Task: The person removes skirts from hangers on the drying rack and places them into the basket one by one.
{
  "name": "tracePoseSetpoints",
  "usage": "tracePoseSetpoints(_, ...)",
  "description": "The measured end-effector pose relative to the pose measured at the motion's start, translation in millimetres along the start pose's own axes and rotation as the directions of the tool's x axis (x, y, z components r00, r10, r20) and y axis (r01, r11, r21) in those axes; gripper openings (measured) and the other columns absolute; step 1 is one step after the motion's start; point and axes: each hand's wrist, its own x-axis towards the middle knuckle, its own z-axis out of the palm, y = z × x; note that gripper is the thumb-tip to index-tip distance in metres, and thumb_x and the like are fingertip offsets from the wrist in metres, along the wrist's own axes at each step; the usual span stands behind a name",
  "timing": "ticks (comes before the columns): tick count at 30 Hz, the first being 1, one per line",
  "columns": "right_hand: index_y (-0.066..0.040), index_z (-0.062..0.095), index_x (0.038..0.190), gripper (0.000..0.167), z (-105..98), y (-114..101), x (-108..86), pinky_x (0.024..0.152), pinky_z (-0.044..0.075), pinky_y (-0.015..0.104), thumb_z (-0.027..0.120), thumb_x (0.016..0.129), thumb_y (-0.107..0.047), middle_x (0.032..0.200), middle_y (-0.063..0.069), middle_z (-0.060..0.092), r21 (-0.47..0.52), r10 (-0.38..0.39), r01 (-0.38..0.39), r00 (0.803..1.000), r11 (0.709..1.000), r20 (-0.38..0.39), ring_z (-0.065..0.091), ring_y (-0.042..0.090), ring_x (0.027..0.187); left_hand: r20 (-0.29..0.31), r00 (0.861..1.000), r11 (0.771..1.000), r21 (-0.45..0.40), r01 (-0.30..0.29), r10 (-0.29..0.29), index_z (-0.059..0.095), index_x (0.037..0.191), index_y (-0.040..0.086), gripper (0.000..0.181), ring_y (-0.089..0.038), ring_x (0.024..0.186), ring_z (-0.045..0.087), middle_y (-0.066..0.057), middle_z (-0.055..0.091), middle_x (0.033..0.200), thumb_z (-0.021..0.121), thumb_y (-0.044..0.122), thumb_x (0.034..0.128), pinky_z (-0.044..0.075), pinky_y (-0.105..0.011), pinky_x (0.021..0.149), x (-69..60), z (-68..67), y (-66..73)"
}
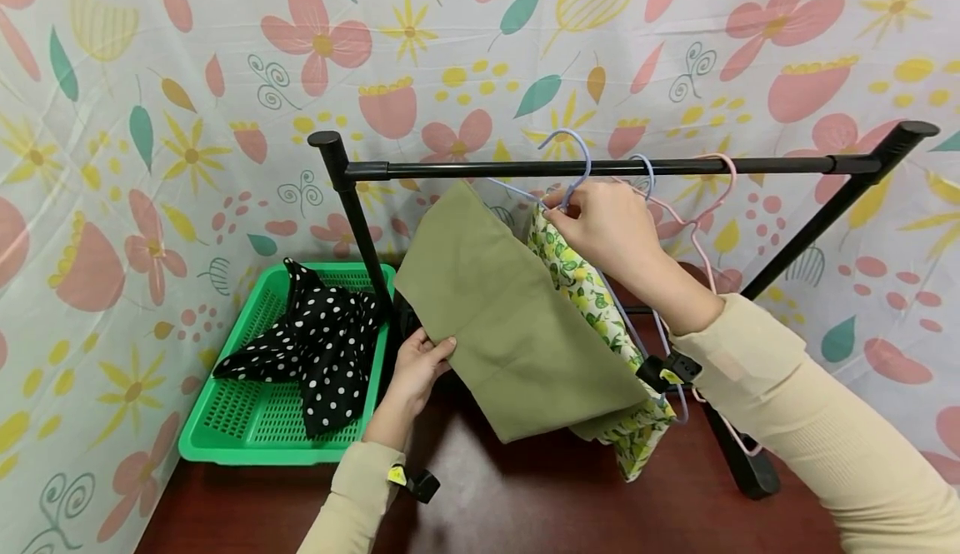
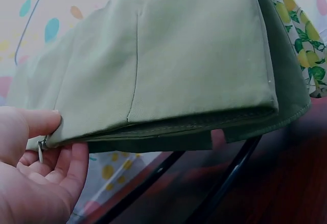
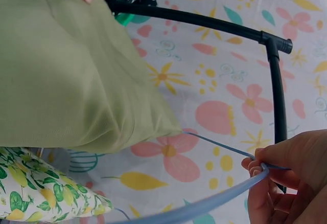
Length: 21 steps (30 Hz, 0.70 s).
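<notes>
An olive-green garment (image 1: 480, 304) with a stitched seam and a small metal zipper pull (image 2: 41, 152) hangs slanting from a blue hanger (image 1: 581, 150). My left hand (image 1: 415, 371) pinches the garment's lower left edge beside the zipper pull, thumb on the outside. With thumb and fingers, my right hand (image 1: 615, 225) pinches the hanger below its hook. The hook rises above the black rail (image 1: 465, 171); whether it rests on the rail I cannot tell. A lemon-print garment (image 1: 585, 287) hangs just behind and right of the green one, partly covered by it.
At the left, a green basket (image 1: 217, 446) holds a black polka-dot cloth (image 1: 330, 346). Another blue hanger (image 1: 645, 172) and a pink hanger (image 1: 723, 175) hang right of my right hand. The rack's legs stand on a dark red-brown table (image 1: 525, 496) before a floral backdrop.
</notes>
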Motion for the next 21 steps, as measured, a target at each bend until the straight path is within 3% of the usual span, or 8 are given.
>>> tracePoseSetpoints(5, -0.012, 0.076, 0.08, 0.018, 2, 3, 0.6, 0.039, 0.018, 0.026, 0.06, 0.085, -0.018, 0.065, 0.005, 0.065, 0.006, 0.028, -0.028, 1.0, 1.0, 0.0, 0.026, 0.011, 0.036, 0.008, 1.0, 1.0, 0.017, -0.021, 0.021, 0.051, 0.118, 0.001, 0.034, -0.013, 0.081, 0.062, -0.002, 0.063, 0.094, 0.06, -0.002, 0.0855, 0.052, -0.029, 0.07, -3.1, -3.7, 12.0)
tracePoseSetpoints(9, -0.012, 0.076, 0.085, 0.016, 3, 4, 0.3, 0.038, 0.02, 0.027, 0.061, 0.085, -0.018, 0.074, 0.007, 0.067, 0.007, 0.029, -0.029, 1.0, 1.0, -0.005, 0.03, 0.012, 0.036, 0.026, 0.999, 0.999, 0.033, -0.033, 0.032, 0.051, 0.121, 0.003, 0.036, -0.014, 0.084, 0.064, -0.004, 0.063, 0.099, 0.059, -0.002, 0.0862, 0.052, -0.03, 0.073, -6.6, -5.6, 21.6)
tracePoseSetpoints(16, -0.012, 0.076, 0.083, 0.017, 5, 6, -0.6, 0.038, 0.022, 0.028, 0.06, 0.085, -0.019, 0.071, 0.008, 0.066, 0.008, 0.03, -0.03, 0.999, 1.0, -0.014, 0.031, 0.011, 0.037, 0.038, 0.998, 0.997, 0.058, -0.052, 0.05, 0.052, 0.12, 0.004, 0.036, -0.014, 0.084, 0.063, -0.003, 0.064, 0.098, 0.057, -0.005, 0.0856, 0.052, -0.03, 0.073, -13.8, -5.7, 37.7)
tracePoseSetpoints(21, -0.012, 0.073, 0.069, 0.024, 7, 7, -0.8, 0.037, 0.022, 0.027, 0.059, 0.086, -0.021, 0.063, 0.007, 0.063, -0.009, 0.048, -0.048, 0.999, 0.999, -0.008, 0.033, 0.013, 0.038, 0.049, 0.995, 0.99, 0.105, -0.094, 0.089, 0.052, 0.119, 0.004, 0.034, -0.013, 0.082, 0.063, -0.002, 0.064, 0.098, 0.058, -0.004, 0.0858, 0.051, -0.028, 0.069, -16.9, -6.0, 47.6)
